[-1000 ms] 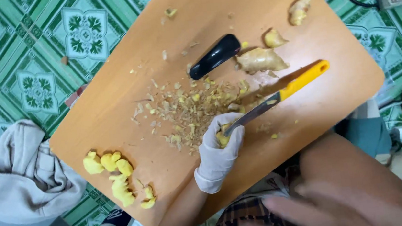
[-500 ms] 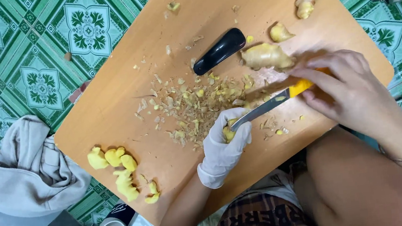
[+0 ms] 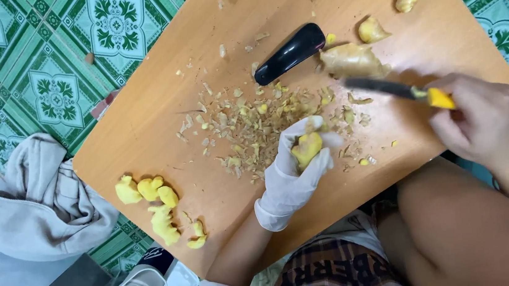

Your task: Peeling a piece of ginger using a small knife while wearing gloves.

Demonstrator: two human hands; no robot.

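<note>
From the head view, the left hand wears a white glove and is closed around a yellow ginger piece over the wooden board. The right hand grips a knife with a yellow handle, its blade near an unpeeled ginger root. Peeled yellow pieces sit on the board's corner. Scraps of peel lie in the middle, beside a black sheath.
</note>
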